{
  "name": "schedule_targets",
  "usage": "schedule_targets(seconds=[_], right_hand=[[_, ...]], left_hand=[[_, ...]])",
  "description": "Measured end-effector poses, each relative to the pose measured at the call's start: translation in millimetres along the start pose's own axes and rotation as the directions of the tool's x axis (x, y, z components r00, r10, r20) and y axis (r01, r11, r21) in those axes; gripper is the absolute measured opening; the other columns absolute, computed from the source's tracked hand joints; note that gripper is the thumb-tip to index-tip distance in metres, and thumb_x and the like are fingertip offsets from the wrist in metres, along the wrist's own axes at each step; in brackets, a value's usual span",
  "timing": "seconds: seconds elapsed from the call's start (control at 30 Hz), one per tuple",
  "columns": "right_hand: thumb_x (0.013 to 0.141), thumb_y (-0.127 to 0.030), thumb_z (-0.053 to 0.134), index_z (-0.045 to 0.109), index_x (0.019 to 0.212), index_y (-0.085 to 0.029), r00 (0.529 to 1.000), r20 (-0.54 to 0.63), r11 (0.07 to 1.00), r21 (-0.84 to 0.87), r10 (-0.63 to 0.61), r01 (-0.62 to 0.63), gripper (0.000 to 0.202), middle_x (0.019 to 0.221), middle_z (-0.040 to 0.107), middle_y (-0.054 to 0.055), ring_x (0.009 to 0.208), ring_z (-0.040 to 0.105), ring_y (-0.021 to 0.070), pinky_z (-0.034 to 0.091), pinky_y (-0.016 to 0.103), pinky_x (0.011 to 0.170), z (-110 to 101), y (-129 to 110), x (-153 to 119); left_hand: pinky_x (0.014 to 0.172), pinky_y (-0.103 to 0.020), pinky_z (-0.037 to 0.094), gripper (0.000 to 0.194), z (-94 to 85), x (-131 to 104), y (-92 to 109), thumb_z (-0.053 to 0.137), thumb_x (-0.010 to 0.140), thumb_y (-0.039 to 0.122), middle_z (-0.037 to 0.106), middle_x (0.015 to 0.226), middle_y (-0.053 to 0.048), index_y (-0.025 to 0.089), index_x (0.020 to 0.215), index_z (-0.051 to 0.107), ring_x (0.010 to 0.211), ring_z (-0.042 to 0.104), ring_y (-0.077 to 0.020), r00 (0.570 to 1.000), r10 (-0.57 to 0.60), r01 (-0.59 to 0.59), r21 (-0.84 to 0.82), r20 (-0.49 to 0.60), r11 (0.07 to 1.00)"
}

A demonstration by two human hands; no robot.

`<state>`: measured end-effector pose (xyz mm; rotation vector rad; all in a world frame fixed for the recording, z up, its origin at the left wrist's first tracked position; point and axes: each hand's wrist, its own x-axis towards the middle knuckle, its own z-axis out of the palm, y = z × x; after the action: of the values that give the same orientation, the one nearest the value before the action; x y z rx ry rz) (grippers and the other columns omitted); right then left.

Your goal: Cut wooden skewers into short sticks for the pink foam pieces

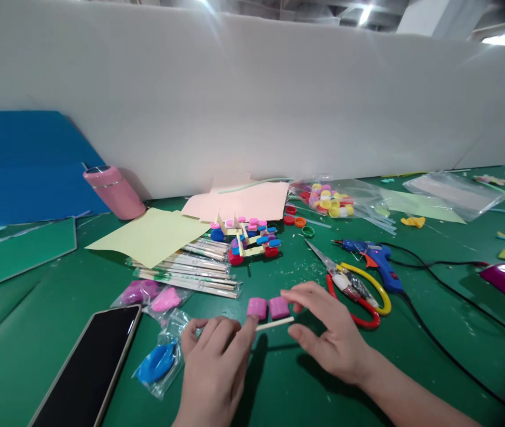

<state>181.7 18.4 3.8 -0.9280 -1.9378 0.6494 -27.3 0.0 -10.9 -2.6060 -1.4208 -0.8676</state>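
Observation:
Two pinkish-purple rounded pieces, a left one (256, 308) and a right one (278, 307), stand side by side on the green table. In front of them is a thin pale wooden stick (275, 324). My left hand (219, 356) has its fingers closed at the stick's left end, the fingertips beside the left purple piece. Thumb and fingers apart, my right hand (328, 332) is around the stick's right end. Its index fingertip is at the edge of the right purple piece; whether it touches is hard to see.
Scissors (345, 281) and a blue glue gun (374, 258) with a cable lie right. Wrapped sticks (190, 273), small stick-and-cap models (252, 240) and bagged caps (326, 198) are behind. A phone (90, 367), bagged blue clay (157, 362) and a pink tumbler (114, 193) are left.

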Motion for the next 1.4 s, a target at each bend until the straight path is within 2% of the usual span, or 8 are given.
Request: schedule_targets(seconds=[0.1,0.17,0.27,0.47,0.6,0.77,1.1,1.4], right_hand=[[0.080,-0.020,0.054,0.058,0.101,-0.020,0.998,0.051,1.000,-0.013,-0.023,0.024,0.021,0.083,0.060,0.004,0.075,0.054,0.0162,0.042,0.029,0.067,9.3,-1.5,-1.9],[0.081,-0.017,0.053,0.061,0.090,-0.019,0.999,0.046,0.999,-0.036,-0.028,0.030,0.013,0.078,0.062,0.003,0.071,0.053,0.0145,0.041,0.027,0.064,13.2,-1.5,-3.0],[0.080,-0.015,0.054,0.062,0.089,-0.017,1.000,0.028,1.000,-0.026,-0.012,0.013,0.012,0.077,0.062,0.004,0.070,0.054,0.0138,0.041,0.026,0.064,16.1,-1.9,-4.1],[0.080,-0.015,0.054,0.062,0.090,-0.018,0.999,0.042,1.000,-0.002,-0.006,0.006,0.013,0.077,0.062,0.003,0.071,0.054,0.0142,0.041,0.026,0.065,17.9,-2.2,-4.3],[0.079,-0.016,0.054,0.059,0.097,-0.019,1.000,0.029,0.999,0.033,0.010,-0.011,0.019,0.081,0.062,0.003,0.073,0.054,0.0145,0.042,0.026,0.067,15.1,-2.0,-4.8],[0.083,-0.017,0.048,0.057,0.102,-0.019,0.987,-0.016,0.985,0.071,0.159,-0.157,0.022,0.085,0.060,0.003,0.075,0.054,0.0136,0.043,0.024,0.067,10.8,-1.0,-5.2],[0.080,-0.018,0.051,0.060,0.095,-0.018,0.990,0.009,0.988,0.056,0.141,-0.141,0.017,0.079,0.060,0.003,0.070,0.055,0.0138,0.045,0.025,0.064,13.9,-0.9,-5.7],[0.083,-0.019,0.048,0.062,0.091,-0.019,0.991,0.028,0.991,0.029,0.132,-0.133,0.017,0.083,0.063,0.005,0.075,0.057,0.0160,0.046,0.027,0.067,15.6,1.1,-3.8]], left_hand=[[0.074,-0.040,0.026,0.026,0.4,-0.3,4.2,0.043,0.083,0.013,0.062,0.071,0.000,0.024,0.102,0.057,0.074,0.056,-0.0187,1.000,0.019,-0.018,0.030,-0.016,0.999],[0.075,-0.041,0.025,0.025,0.8,-0.6,5.8,0.042,0.084,0.015,0.064,0.072,0.000,0.023,0.102,0.057,0.076,0.057,-0.0195,0.999,0.030,-0.029,0.067,-0.025,0.997],[0.075,-0.040,0.026,0.023,2.0,-0.7,6.6,0.042,0.084,0.015,0.064,0.073,-0.001,0.021,0.100,0.058,0.075,0.057,-0.0191,0.999,0.044,-0.041,0.119,-0.023,0.992],[0.054,-0.030,0.030,0.021,1.9,0.6,7.7,0.045,0.082,0.016,0.055,0.062,-0.003,0.014,0.099,0.057,0.057,0.046,-0.0172,0.991,0.130,-0.133,0.141,0.029,0.981],[0.050,-0.028,0.028,0.020,-2.9,2.9,8.6,0.045,0.082,0.017,0.051,0.060,-0.003,0.014,0.097,0.057,0.055,0.043,-0.0172,0.995,0.095,-0.093,0.162,-0.001,0.982],[0.049,-0.028,0.027,0.019,-6.8,6.4,7.9,0.042,0.084,0.020,0.049,0.057,-0.002,0.014,0.093,0.059,0.054,0.041,-0.0171,0.997,0.050,-0.040,0.186,-0.051,0.982],[0.052,-0.029,0.027,0.021,-7.6,6.9,8.0,0.042,0.084,0.021,0.051,0.058,-0.002,0.016,0.092,0.061,0.055,0.043,-0.0177,1.000,0.006,-0.001,0.188,-0.027,0.982],[0.057,-0.031,0.029,0.021,-8.1,6.6,9.2,0.044,0.082,0.019,0.052,0.061,-0.002,0.019,0.093,0.062,0.059,0.045,-0.0182,0.999,-0.042,0.039,0.153,0.015,0.987]])
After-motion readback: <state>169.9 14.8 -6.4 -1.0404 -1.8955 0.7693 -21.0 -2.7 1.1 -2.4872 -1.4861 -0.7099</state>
